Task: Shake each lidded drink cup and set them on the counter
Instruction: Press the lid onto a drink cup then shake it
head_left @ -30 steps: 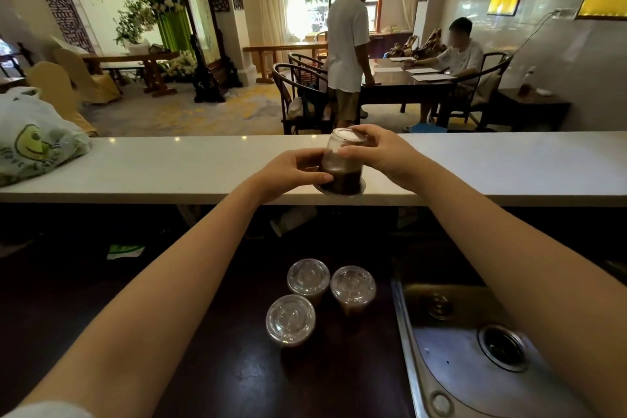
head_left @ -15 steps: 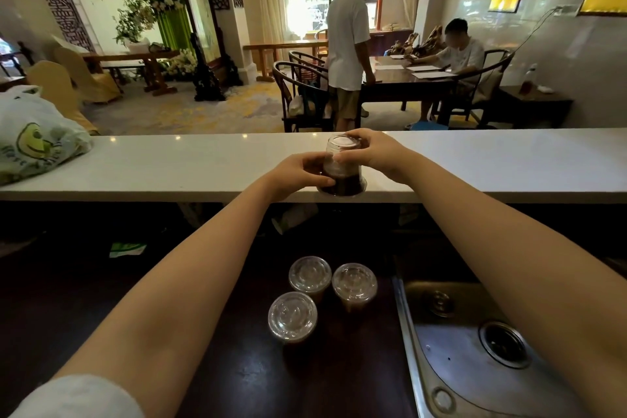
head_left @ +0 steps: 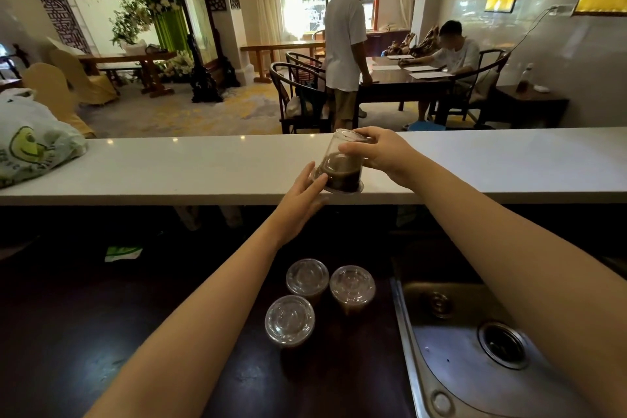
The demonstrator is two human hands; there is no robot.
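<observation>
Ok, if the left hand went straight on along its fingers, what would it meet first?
The upside-down clear plastic cup of dark drink; the left hand seems to touch its lower wall with its fingertips.

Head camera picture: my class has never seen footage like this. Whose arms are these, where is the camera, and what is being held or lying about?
There is no machine here. A person wears the camera on the head, so it looks forward and down along their own arms. The right hand grips a clear drink cup, turned lid-down with dark drink inside, at the near edge of the white counter. The left hand touches its lower side with straight fingers. Three more lidded cups stand on the dark worktop below, beside a steel sink. A plastic bag lies on the counter, far left.
</observation>
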